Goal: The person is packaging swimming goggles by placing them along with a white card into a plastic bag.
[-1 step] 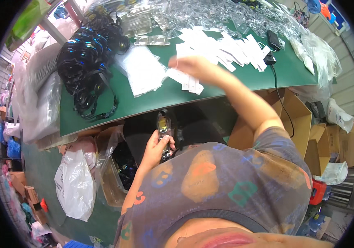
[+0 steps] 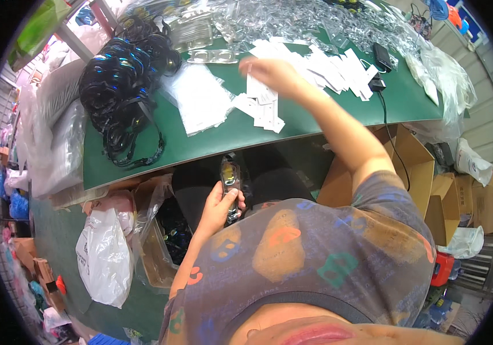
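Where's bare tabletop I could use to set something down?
Green tabletop shows bare right of the black cable, up to the clear plastic bag; another patch lies between the black bundle and the white sheets, by the front edge. Crowded: the back, under clear plastic pieces, and the middle, under white cards.

Workshop, piled clear plastic (image 2: 292, 24), cardboard boxes (image 2: 421, 164)

Right hand (image 2: 268, 75) motion-blurred over the white cards (image 2: 266, 110); fingers smeared together, cannot tell whether one is gripped. Print on the cards too small to read. Left hand (image 2: 218, 208) hides part of the slim black item (image 2: 231, 171); exact kind unclear. Heap of clear plastic pieces (image 2: 292, 22) cut by top edge. Dark contents (image 2: 176, 234) of floor carton partly covered by plastic liner (image 2: 150, 221).
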Available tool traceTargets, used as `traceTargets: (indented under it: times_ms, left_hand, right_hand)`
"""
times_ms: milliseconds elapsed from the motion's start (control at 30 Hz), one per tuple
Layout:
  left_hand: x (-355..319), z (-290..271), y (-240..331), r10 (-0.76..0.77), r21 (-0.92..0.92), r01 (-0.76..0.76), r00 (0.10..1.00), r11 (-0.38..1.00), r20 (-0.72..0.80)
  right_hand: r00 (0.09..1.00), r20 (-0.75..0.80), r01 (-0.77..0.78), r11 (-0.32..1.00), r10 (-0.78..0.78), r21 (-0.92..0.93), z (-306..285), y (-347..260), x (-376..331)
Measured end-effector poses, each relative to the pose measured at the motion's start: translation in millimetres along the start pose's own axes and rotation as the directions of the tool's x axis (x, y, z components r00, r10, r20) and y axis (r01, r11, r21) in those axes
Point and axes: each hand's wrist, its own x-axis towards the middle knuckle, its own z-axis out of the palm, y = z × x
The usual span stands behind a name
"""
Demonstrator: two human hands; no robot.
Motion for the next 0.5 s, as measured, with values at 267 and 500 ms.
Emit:
traceTargets:
  times_ms: [267, 500]
  left_hand:
    - [9, 4, 12, -0.022, -0.055, 0.02, 0.999, 0.998, -0.036]
    - [6, -8, 2, 0.037, -0.05, -0.038, 0.999, 0.998, -0.03]
  right_hand:
    - [0.99, 0.059, -0.062, 0.784, 0.125, -0.617, 19, 122, 130]
    - [0.989, -0.124, -0.119, 0.918, 0.077, -0.378, -11, 107, 76]
